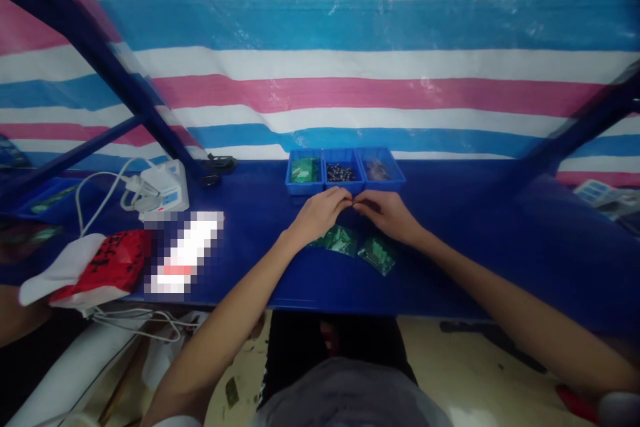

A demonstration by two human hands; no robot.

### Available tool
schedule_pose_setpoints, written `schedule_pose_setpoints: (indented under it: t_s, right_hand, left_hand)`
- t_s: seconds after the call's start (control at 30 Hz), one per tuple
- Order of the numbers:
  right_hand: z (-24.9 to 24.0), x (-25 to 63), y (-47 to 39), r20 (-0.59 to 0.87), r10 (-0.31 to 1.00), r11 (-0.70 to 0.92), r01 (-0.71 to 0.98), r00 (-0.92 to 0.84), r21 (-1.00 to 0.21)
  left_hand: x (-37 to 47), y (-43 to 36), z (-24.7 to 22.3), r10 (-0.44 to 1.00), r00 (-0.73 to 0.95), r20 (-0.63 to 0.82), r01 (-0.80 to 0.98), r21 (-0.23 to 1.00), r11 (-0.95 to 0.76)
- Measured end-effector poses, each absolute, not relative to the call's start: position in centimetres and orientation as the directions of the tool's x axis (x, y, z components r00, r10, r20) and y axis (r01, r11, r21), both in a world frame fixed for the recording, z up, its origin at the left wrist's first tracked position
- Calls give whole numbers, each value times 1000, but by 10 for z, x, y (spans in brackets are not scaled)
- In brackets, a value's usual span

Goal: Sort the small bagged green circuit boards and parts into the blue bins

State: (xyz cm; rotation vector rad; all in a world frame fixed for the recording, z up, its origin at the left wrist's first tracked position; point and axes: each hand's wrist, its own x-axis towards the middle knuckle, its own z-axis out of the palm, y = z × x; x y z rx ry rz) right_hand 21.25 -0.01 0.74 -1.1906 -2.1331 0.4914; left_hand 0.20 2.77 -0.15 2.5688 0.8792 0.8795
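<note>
My left hand (324, 211) and my right hand (387, 212) meet fingertip to fingertip just in front of three blue bins. Both are closed in a pinch around something too small to make out. The left bin (304, 171) holds green pieces, the middle bin (341, 171) small dark and silvery parts, and the right bin (379, 169) what look like clear bags. Below my hands, green packets lie on the blue table: one packet (341, 240) beside my left wrist, partly overlapping another, and a separate packet (377, 255) nearer the front edge.
At the left are a white power strip (167, 187) with cables, a red and white cap (107, 267) and a blurred-out bright patch (190, 250). Blue frame bars slope up on both sides. Part of another person shows at the lower left edge.
</note>
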Motion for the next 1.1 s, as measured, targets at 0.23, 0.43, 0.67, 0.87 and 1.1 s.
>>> schedule_pose_setpoints:
  t_s: [0.23, 0.43, 0.67, 0.87, 1.1]
  right_hand:
    - [1, 214, 2, 376, 769, 639, 645, -517, -420]
    - [-3, 210, 0, 371, 779, 628, 632, -506, -455]
    - [0, 207, -1, 319, 850, 523, 592, -420, -613]
    - [-3, 206, -3, 342, 841, 537, 577, -419, -615]
    - [-6, 204, -1, 428, 874, 485, 471, -231, -737]
  left_hand:
    - [4, 29, -1, 690, 606, 396, 384, 614, -689]
    - [5, 27, 0, 679, 605, 416, 364, 614, -700]
    - [3, 25, -2, 585, 586, 561, 404, 423, -811]
    - [2, 27, -6, 564, 603, 565, 422, 374, -826]
    - [0, 28, -2, 598, 623, 503, 473, 367, -801]
